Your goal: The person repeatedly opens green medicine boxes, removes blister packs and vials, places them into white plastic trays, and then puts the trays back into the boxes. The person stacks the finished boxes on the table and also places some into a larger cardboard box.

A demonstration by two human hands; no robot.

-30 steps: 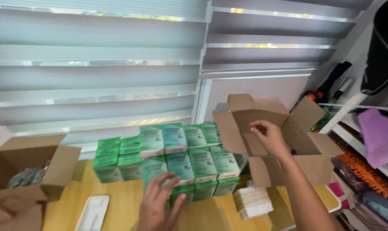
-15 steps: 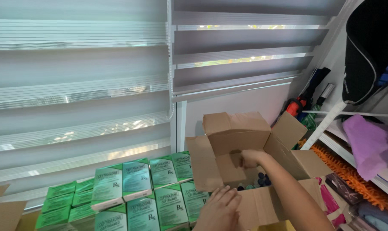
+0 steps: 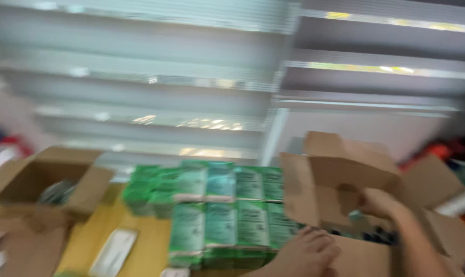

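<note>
The picture is blurred by motion. My right hand (image 3: 378, 205) reaches into an open cardboard box (image 3: 340, 169) at the right; whether it grips anything is unclear. My left hand (image 3: 307, 254) lies flat at the bottom, fingers apart, touching the near edge of a stack of green packs (image 3: 222, 210) next to that box.
A second open cardboard box (image 3: 47, 179) stands at the left on a yellow wooden table (image 3: 88, 241). A flat white packet (image 3: 114, 251) lies on the table. Window blinds (image 3: 165, 77) fill the background. Red and dark items sit at the far right.
The camera has swung left and down, bringing the left box back into view. My right hand has stayed inside the right box. My left hand has stayed by the green packs.
</note>
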